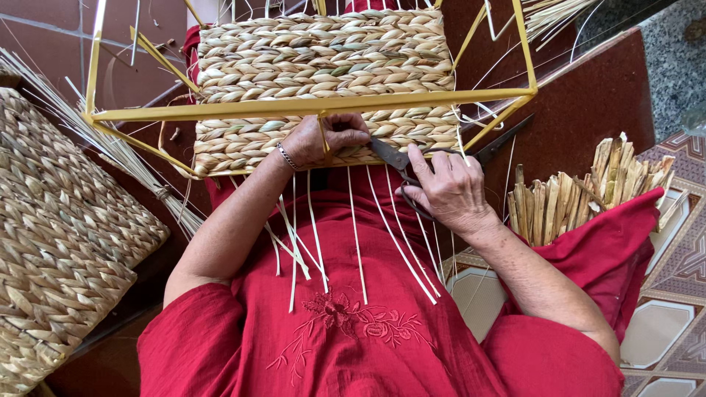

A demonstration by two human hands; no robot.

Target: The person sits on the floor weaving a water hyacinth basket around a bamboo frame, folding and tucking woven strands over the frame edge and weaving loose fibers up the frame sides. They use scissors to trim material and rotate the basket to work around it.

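Two hands work at the near edge of a woven panel (323,81) set in a yellow metal frame (309,105). The left hand (320,140) is curled tight, pinching a strand at the panel's lower edge, with a thin bracelet (286,156) on its wrist. The right hand (448,187), just beside the panel's lower right corner, grips a pair of dark scissors (441,156); fingers pass through the handles, and the blades reach toward the panel's bottom edge, close to the left hand's fingertips.

The panel is plaited from flat, twisted fibre in pale straw and greenish tones, laid in dense horizontal rows of braid. One yellow bar crosses its front; others angle away at both sides. Loose pale strips (353,235) hang from its lower edge over a red embroidered garment (353,331).

Left of the panel lie a bundle of thin stalks (110,147) and another woven piece (59,242). To its right sits a bunch of short cut dried stems (581,195) on red cloth.
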